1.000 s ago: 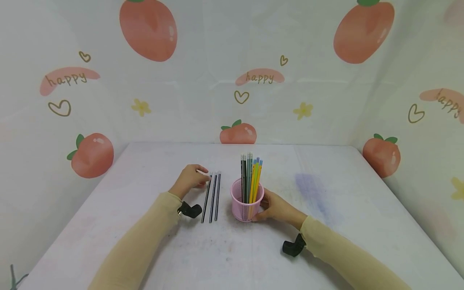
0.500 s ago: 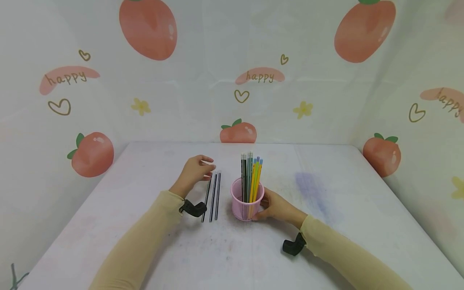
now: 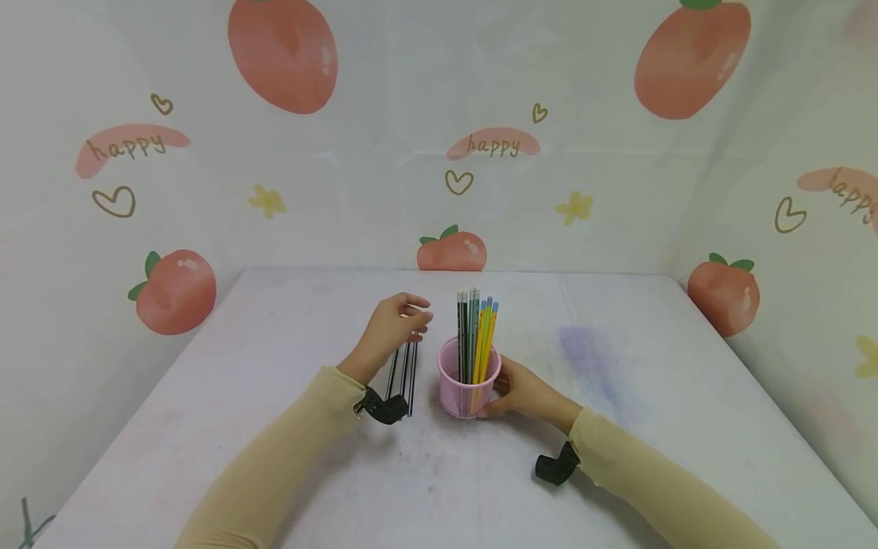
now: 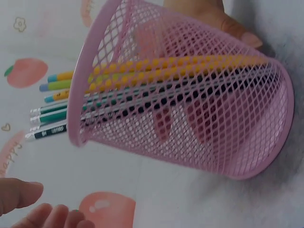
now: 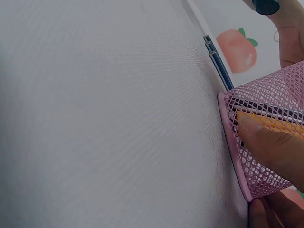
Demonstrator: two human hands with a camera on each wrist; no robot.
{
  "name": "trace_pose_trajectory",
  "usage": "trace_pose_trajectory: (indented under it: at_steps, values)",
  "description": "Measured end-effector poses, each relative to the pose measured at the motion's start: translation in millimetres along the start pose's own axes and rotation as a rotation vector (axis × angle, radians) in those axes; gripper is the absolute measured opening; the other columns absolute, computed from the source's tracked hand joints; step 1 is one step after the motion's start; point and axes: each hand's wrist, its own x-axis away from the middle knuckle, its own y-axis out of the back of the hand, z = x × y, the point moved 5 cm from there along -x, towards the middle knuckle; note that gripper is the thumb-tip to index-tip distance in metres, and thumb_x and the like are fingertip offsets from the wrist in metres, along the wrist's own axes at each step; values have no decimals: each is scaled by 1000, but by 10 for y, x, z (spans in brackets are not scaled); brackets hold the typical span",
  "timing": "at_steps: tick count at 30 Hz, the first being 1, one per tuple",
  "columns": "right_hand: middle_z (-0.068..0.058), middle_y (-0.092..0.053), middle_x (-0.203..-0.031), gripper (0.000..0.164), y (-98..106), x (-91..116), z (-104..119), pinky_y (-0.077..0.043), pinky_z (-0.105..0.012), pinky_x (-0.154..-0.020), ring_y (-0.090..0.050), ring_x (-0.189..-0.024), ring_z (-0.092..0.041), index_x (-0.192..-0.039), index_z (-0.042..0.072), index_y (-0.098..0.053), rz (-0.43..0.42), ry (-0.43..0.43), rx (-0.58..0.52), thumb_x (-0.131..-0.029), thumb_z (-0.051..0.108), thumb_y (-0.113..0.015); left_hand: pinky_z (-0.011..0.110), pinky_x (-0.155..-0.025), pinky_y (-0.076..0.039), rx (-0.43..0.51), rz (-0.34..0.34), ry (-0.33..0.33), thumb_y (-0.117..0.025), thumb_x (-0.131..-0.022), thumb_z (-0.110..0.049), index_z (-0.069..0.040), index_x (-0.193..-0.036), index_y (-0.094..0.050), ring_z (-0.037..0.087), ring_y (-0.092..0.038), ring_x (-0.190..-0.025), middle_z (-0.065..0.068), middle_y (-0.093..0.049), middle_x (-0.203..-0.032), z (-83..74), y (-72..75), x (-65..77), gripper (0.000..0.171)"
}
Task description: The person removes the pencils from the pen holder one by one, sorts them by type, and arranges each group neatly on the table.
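While pink cup (image 3: pixel 453 398) is being held by right grip (image 3: pixel 527 393), flat-lying pencils (image 3: pixel 413 377) are being overhung by empty, relaxed left grip (image 3: pixel 387 329).

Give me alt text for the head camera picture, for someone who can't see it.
A right hand grips a pink mesh cup of assorted pencils on a table; the left hand hovers above three dark pencils lying left of the cup.

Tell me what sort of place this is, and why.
Probably a staged filming booth: a fruit-printed backdrop lines the back and both sides of a pale tabletop, and black devices sit at both wrists.
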Motion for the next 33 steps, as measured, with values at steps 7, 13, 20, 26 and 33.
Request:
trace_pose_trajectory:
  at_steps: [7, 13, 20, 26, 33]
  values:
    - [-18, -40, -150, 99, -2, 5, -8, -32, -50, -113, -41, -136, -37, -151, 3, -25, -1, -8, -3, -72, 4, -84, 33, -78, -60, 36, 15, -94, -63, -92, -10, -2, -117, -61, 36, -66, -98, 18, -66, -105, -45, -131, 42, 27]
    - [-19, -43, -148, 97, -5, 13, 5, -33, -51, -113, -42, -135, -38, -150, 1, -27, -2, 12, -10, -71, 3, -84, 33, -78, -60, 22, -2, -137, -66, -91, -12, -4, -116, -63, 27, -67, -89, 16, -66, -103, -58, -212, 73, 26]
    - [-18, -42, -148, 99, -3, 14, 0, -33, -50, -113, -42, -135, -37, -151, 2, -26, -7, 4, 4, -72, 5, -85, 31, -78, -60, 1, 23, -140, -67, -91, -13, -1, -116, -62, 36, -66, -94, 16, -67, -103, -63, -290, 110, 28]
    - [-17, -41, -150, 100, 0, 8, 1, -32, -51, -114, -41, -136, -37, -151, 4, -25, -10, -14, 5, -72, 7, -85, 31, -78, -59, -1, 33, -148, -68, -91, -14, 0, -119, -61, 25, -67, -88, 14, -67, -102, -66, -331, 120, 32]
    - [-20, -43, -147, 100, -5, 3, 5, -32, -49, -114, -42, -135, -38, -151, 0, -23, 0, 9, -13, -71, 3, -84, 30, -78, -58, -37, 32, -129, -69, -90, -16, -4, -117, -62, 18, -66, -87, 11, -68, -102, -61, -366, 124, 30]
